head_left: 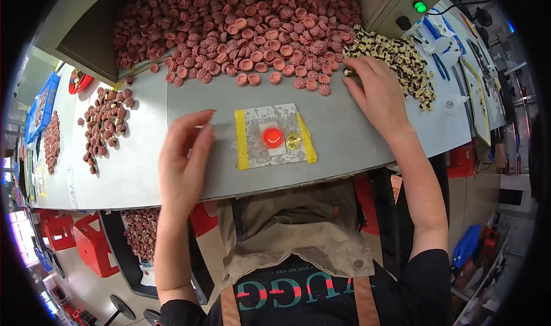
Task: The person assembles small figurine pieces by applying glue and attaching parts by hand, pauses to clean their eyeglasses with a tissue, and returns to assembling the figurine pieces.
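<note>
My right hand is at the edge of a pile of small cream-and-dark pieces. Its thumb and forefinger pinch one small dark-and-cream piece. My left hand hovers over the grey table, left of a taped-down sheet. A gap shows between its thumb and forefinger, with nothing visible in it; the other fingers curl partly out of sight. On the sheet sit a round red disc with a bright curved reflection and a small clear-yellow round thing. Yellow tape runs along the sheet's sides.
A large heap of pink bumpy cups fills the back. Pink pieces with cream-and-dark parts lie at the left, beside a blue tray. A box with red and green lights and pliers are at the right.
</note>
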The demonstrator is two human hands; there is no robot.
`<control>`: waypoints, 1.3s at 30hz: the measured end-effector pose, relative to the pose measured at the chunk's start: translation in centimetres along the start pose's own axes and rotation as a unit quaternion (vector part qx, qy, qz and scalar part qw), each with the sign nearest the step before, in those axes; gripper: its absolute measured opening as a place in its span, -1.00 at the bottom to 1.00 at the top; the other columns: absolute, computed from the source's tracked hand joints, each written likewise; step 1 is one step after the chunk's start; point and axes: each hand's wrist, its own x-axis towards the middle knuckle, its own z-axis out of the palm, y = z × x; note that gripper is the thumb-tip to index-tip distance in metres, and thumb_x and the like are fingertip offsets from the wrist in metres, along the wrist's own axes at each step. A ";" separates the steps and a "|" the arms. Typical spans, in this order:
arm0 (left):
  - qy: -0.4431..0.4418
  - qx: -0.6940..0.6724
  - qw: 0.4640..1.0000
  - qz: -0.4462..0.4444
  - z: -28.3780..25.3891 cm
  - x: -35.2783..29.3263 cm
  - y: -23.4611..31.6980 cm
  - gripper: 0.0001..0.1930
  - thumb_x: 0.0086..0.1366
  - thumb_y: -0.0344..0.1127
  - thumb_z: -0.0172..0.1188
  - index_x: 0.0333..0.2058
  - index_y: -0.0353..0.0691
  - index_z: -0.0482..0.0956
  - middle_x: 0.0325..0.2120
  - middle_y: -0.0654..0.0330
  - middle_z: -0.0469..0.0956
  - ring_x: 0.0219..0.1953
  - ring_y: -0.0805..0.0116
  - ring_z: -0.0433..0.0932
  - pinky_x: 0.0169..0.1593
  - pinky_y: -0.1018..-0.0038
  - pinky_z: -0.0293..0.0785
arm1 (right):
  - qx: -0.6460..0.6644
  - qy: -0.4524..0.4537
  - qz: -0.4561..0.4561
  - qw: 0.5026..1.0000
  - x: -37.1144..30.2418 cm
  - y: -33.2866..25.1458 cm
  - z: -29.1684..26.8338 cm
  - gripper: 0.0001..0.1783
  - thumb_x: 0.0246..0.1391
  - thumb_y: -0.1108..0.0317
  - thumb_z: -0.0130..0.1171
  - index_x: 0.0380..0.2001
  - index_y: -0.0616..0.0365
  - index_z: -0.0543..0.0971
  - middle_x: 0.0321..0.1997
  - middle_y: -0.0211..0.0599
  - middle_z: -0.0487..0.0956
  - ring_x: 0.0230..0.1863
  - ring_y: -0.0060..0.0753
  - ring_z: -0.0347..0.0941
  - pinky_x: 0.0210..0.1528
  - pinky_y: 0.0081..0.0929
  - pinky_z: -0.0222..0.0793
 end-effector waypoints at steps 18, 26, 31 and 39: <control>0.000 -0.539 0.832 -0.135 3.2 -3.4 -0.4 -0.72 0.35 -0.41 0.09 0.02 -0.25 0.43 -0.08 0.22 0.48 -0.18 0.54 0.50 -0.08 0.61 0.43 | 0.283 -0.149 0.005 0.947 -2.3 -3.1 -1.6 -0.80 0.13 0.50 0.07 -0.17 0.18 0.58 -0.19 -0.27 0.54 -0.15 -0.35 0.47 -0.09 -0.48 0.37; -0.001 -0.549 0.817 -0.174 3.1 -3.2 0.1 -0.68 0.35 -0.39 0.09 0.06 -0.25 0.40 -0.05 0.20 0.46 -0.15 0.51 0.52 0.00 0.57 0.47 | 0.280 -0.152 0.133 0.938 -2.4 -5.1 -2.8 -0.78 0.11 0.46 0.14 -0.14 0.16 0.54 -0.18 -0.29 0.51 -0.13 -0.37 0.45 -0.07 -0.45 0.37; -0.039 -0.576 0.801 -0.158 2.7 -3.5 -0.8 -0.67 0.38 -0.39 0.04 0.09 -0.28 0.38 -0.04 0.13 0.49 -0.13 0.50 0.53 -0.02 0.56 0.49 | 0.234 -0.136 0.110 0.956 -2.5 -5.8 -1.5 -0.80 0.09 0.46 0.18 -0.18 0.20 0.54 -0.23 -0.29 0.50 -0.26 -0.42 0.47 -0.20 -0.54 0.38; -0.042 -0.600 0.781 -0.169 2.3 -3.8 -0.9 -0.68 0.40 -0.40 -0.01 0.10 -0.27 0.37 -0.02 0.08 0.48 -0.13 0.47 0.55 -0.01 0.54 0.51 | 0.260 -0.173 0.091 0.946 -1.8 -6.0 -2.1 -0.78 0.10 0.45 0.18 -0.15 0.19 0.57 -0.25 -0.30 0.51 -0.32 -0.45 0.49 -0.25 -0.56 0.39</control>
